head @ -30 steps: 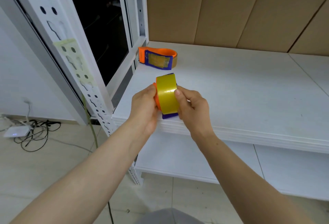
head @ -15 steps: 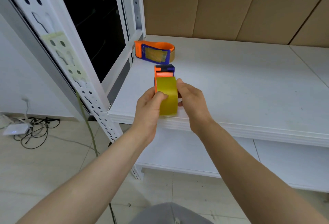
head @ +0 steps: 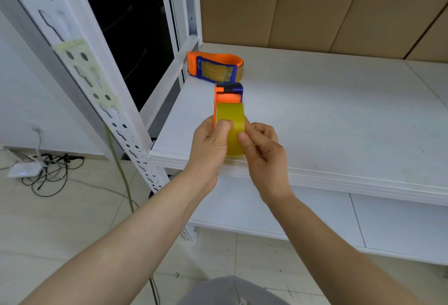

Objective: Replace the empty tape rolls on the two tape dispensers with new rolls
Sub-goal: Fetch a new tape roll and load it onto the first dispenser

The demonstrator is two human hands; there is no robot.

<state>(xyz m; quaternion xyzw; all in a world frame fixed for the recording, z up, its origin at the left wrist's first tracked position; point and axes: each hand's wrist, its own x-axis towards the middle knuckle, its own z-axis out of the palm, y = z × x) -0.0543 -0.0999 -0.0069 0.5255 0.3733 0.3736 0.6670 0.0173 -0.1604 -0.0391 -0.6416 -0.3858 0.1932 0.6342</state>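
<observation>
An orange and blue tape dispenser (head: 228,95) with a yellowish tape roll (head: 230,120) on it is held over the front edge of the white shelf (head: 339,123). My left hand (head: 211,144) grips its left side, thumb on the roll's face. My right hand (head: 264,149) pinches the roll's right edge with thumb and forefinger. The dispenser's blue head points away from me. A second orange and blue dispenser (head: 215,67) with tape in it lies flat at the shelf's back left corner.
A white perforated upright (head: 101,101) of the rack rises at the left. Brown cardboard panels (head: 315,6) back the shelf. A lower shelf (head: 315,217) sits beneath. A white device with tangled cables (head: 36,169) lies on the tiled floor at left.
The dispenser has been turned so its head points away and lowered toward the shelf edge. My right thumb has shifted onto the roll's right edge.
</observation>
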